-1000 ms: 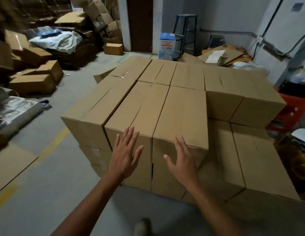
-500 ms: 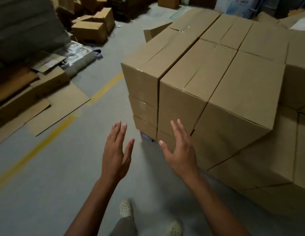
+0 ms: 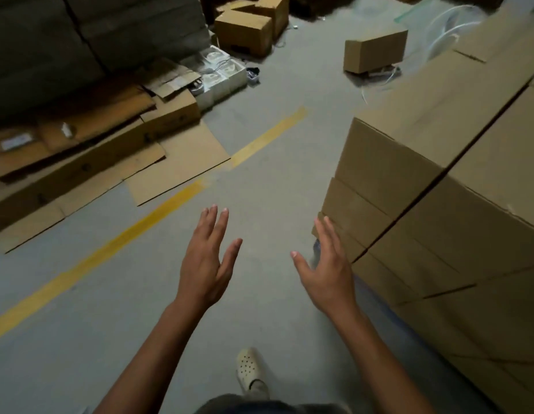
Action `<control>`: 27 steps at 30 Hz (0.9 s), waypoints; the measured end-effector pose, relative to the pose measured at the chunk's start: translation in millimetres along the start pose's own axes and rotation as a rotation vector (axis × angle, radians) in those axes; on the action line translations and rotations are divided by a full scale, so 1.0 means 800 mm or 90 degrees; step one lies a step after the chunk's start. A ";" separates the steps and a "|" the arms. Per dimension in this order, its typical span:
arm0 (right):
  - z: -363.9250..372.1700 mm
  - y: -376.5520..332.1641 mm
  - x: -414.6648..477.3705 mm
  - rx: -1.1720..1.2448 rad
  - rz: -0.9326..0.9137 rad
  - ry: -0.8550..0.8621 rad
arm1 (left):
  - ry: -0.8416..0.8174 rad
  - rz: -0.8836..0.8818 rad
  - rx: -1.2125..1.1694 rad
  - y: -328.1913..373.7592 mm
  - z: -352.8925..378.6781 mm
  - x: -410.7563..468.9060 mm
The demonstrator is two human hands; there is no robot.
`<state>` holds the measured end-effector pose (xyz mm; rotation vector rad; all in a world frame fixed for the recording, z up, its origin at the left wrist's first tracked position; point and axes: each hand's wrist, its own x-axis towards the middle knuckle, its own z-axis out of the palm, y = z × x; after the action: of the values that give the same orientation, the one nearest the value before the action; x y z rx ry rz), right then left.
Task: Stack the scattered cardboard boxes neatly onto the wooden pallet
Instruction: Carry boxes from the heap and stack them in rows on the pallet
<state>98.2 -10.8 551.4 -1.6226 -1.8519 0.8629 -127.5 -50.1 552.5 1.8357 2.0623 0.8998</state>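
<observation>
A tall stack of brown cardboard boxes (image 3: 433, 186) fills the right side, several layers high; the pallet beneath it is hidden. My left hand (image 3: 206, 261) hovers over the grey floor with fingers straight, holding nothing. My right hand (image 3: 328, 270) is also open and empty, just left of the stack's lower corner, not touching it. A loose closed box (image 3: 374, 50) lies on the floor at the back, and two more loose boxes (image 3: 248, 28) sit further left at the top.
Flattened cardboard sheets (image 3: 176, 162) and a long low box (image 3: 80, 165) cover the floor at left, with white packages (image 3: 221, 73) behind. A yellow floor line (image 3: 134, 225) runs diagonally. My white shoe (image 3: 249, 372) is below.
My view has swung left, away from the stack. Both hands came off the stacked boxes and now hang open over the floor. The stack has shifted to the right edge.
</observation>
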 end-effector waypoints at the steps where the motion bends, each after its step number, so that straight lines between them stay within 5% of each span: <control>1: 0.011 -0.012 0.013 -0.003 -0.004 -0.005 | 0.006 0.004 0.000 -0.014 -0.007 0.015; 14: 0.082 -0.055 0.295 -0.049 -0.017 0.005 | 0.004 0.052 0.024 -0.134 0.043 0.285; 27: 0.034 -0.065 0.672 -0.070 0.018 0.042 | -0.006 0.120 0.021 -0.126 0.104 0.683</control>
<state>-32.0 513.7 560.8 -1.7254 -1.8641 0.7227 -264.0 494.7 548.5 2.0744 1.9333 0.9045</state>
